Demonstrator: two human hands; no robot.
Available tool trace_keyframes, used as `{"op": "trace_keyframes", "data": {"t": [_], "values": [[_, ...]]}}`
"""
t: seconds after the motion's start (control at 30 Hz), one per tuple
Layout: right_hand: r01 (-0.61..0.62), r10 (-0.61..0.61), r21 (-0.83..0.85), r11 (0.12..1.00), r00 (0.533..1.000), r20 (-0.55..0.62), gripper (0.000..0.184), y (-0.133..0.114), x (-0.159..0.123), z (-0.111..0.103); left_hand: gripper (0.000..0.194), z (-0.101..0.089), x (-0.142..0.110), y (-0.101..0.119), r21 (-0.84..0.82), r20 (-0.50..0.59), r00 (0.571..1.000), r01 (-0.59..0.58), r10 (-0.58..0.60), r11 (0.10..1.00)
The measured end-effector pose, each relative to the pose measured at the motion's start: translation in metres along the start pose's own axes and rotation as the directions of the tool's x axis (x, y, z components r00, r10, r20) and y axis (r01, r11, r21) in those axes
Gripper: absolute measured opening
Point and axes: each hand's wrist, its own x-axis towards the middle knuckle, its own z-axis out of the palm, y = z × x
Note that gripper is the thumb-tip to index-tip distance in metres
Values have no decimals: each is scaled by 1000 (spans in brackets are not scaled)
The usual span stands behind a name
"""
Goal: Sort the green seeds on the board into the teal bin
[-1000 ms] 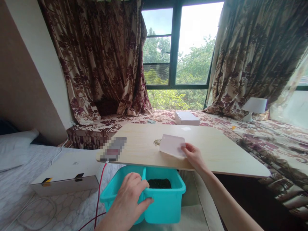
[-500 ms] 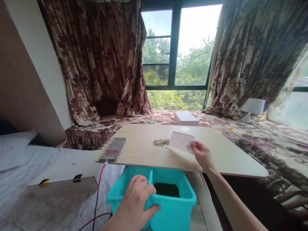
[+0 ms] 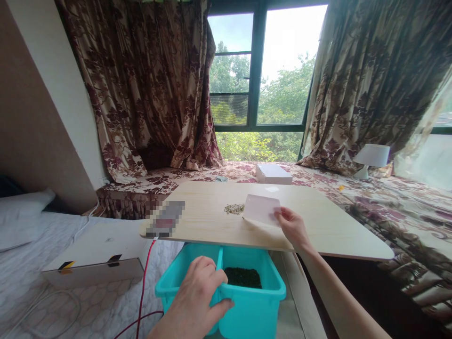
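My right hand pinches the right edge of a thin, translucent whitish sheet, tilted over a pale wooden tabletop. Just left of the sheet lies a small scattered pile of greenish-brown bits, like seeds or dried pieces; the sheet hides part of its right side. My left hand grips the near rim of a turquoise two-compartment bin at its divider, the thumb outside. Dark granular matter covers the floor of the right compartment. My left hand partly hides the left compartment.
A blurred-out device with a red cable lies at the table's left end. A white box rests on the bed. Behind the table are another white box and a lamp on a floral cover.
My right hand has moved slightly left with the sheet, which is closer over the pile's right side. My left hand keeps its grip on the bin.
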Motion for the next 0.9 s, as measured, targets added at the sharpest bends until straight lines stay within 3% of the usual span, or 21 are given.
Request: {"op": "trace_keyframes", "data": {"t": [0.6, 0.9], "values": [[-35, 31, 83, 996, 998, 49, 34, 0, -2, 2, 18, -3, -2, -7, 17, -69, 998, 3, -2, 1000], [-91, 88, 39, 995, 993, 80, 25, -5, -12, -1, 17, -2, -3, -12, 41, -102, 995, 15, -10, 999]]}}
